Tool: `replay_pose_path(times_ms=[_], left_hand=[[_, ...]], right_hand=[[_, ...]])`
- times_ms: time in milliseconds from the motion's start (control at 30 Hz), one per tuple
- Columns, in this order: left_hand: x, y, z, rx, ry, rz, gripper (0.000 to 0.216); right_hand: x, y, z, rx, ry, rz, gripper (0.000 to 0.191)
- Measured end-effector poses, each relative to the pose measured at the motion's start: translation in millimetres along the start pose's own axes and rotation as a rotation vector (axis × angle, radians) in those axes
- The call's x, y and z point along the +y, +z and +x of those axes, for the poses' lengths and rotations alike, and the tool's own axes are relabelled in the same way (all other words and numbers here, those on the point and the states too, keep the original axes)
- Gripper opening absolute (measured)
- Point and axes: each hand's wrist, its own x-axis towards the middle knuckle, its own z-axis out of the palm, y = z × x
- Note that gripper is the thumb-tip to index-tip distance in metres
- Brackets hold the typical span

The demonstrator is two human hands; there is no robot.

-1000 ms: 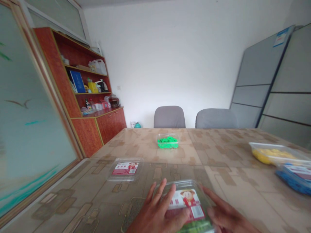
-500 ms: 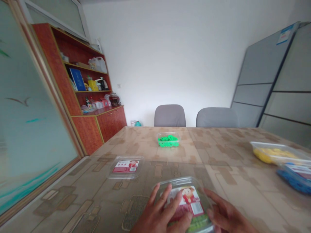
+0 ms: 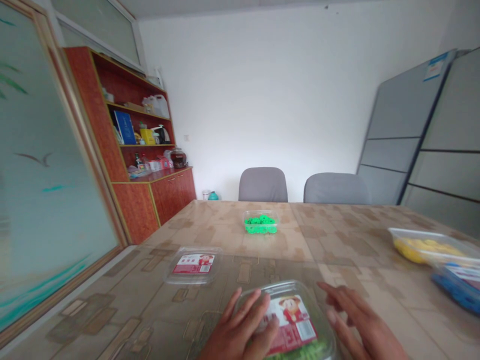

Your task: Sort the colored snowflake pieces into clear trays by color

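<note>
A clear plastic box [image 3: 300,332] with a red and white label on its lid and green pieces inside stands at the near edge of the view. My left hand [image 3: 243,327] lies over the left part of its lid, fingers stretched out and spread. To the right of the box is my right hand [image 3: 362,320], fingers extended and thumb apart, holding nothing; a small gap separates it from the box's side. Farther left, a loose clear lid [image 3: 193,265] with a similar label lies flat on the table. An uncovered clear box of bright green pieces [image 3: 261,224] sits farther back.
On the right of the patterned table [image 3: 352,250] are a clear box of yellow pieces [image 3: 427,247] and a labelled box of blue pieces [image 3: 457,290]. Two grey chairs [image 3: 263,184] stand behind the table. A reddish wooden shelf cabinet [image 3: 150,165] is at the left.
My right hand has come away from the side of the box with the green pieces. My left hand has shifted slightly left on the lid. The view has tilted up a little.
</note>
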Motion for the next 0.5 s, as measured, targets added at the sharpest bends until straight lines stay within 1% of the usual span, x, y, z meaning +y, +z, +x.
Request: replay_pose_path(times_ms=[67, 133, 200, 267, 300, 367, 433, 500], left_hand=[[1, -4, 3, -0.057, 0.024, 0.024, 0.029], [1, -6, 6, -0.113, 0.030, 0.015, 0.028], [-2, -5, 6, -0.093, 0.017, -0.040, 0.030], [-7, -3, 3, -0.015, -0.015, -0.158, 0.038], [-9, -4, 2, 0.027, -0.055, -0.231, 0.040], [-13, -9, 0, 0.093, -0.197, -0.365, 0.039], [-13, -18, -1, 0.133, -0.380, -0.437, 0.037], [-11, -27, 1, 0.159, -0.497, -0.463, 0.034]], right_hand=[[-12, 2, 3, -0.001, -0.165, -0.099, 0.044], [-22, 11, 7, -0.053, -0.342, -0.152, 0.046], [-27, 25, 13, -0.130, -0.509, -0.227, 0.050], [-25, 37, 21, -0.198, -0.649, -0.353, 0.048], [-22, 43, 25, -0.214, -0.701, -0.420, 0.045], [-14, 50, 30, -0.204, -0.767, -0.509, 0.042], [-6, 55, 30, -0.166, -0.802, -0.532, 0.045], [2, 59, 26, -0.117, -0.832, -0.510, 0.047]])
